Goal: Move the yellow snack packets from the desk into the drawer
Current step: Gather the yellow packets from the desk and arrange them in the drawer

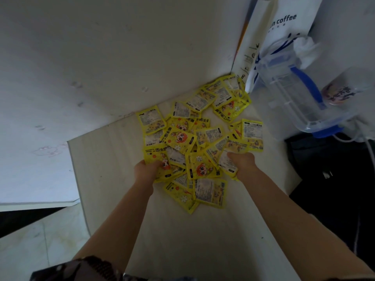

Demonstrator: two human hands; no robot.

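At the bottom edge a dark patterned sleeve [81, 266] is seen, and two bare forearms are stretched from it over the pale desk [182, 240]. The left hand [145, 169] is laid on the near left part of the packets [194, 142]; its fingers are curled into them and several are gripped. The right hand [242, 162] is closed in the same way on a bunch at the near right, with packet corners pinched under its fingers. How many are held in either grip cannot be told.

The yellow packets are spread in a loose, overlapping heap on the desk, from just past the hands back into the far corner — some face up with a red-haired cartoon figure and white flowers, others turned to show printed panels too small to be read. No drawer is shown.

To the right, a clear box [294, 94] with blue latches is stood at the desk's edge, with a white cable [345, 138] beside it and a round tub [345, 88] with an illegible label just behind. Against the far right wall a white bag [284, 23] is leaned, marked "coffee" in dark letters. White walls [101, 57] close the corner; pale floor [40, 240] is seen at the left, dark shapes at the right.
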